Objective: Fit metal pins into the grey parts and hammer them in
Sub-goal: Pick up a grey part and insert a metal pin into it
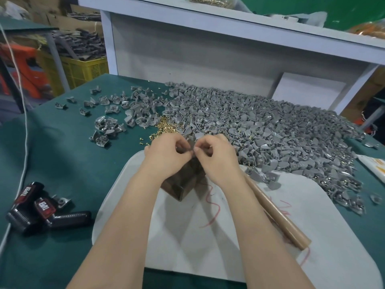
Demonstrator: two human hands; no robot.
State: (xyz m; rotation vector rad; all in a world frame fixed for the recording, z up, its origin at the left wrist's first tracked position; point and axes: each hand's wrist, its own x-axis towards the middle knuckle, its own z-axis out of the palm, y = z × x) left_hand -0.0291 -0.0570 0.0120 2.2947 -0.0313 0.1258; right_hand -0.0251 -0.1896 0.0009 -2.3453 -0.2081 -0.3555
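Note:
A large heap of grey parts (pixel 260 122) covers the green table to the right and behind my hands. A small pile of brass pins (pixel 164 127) lies just left of the heap. My left hand (pixel 166 155) and my right hand (pixel 214 155) meet above a dark wooden block (pixel 183 184) on a white cloth (pixel 218 236). Both hands have curled fingers pinching a small grey part (pixel 192 150) between them, mostly hidden by the fingertips. A pin in the fingers cannot be made out. A wooden hammer handle (pixel 277 213) lies on the cloth to the right of my right forearm.
Loose grey parts (pixel 110 113) are scattered at the left of the heap. Two black and red tape dispensers (pixel 37 207) lie at the near left. A white cord (pixel 23 142) runs down the left edge. A white shelf unit (pixel 208 49) stands behind the table; a yellow crate (pixel 83 69) sits beyond.

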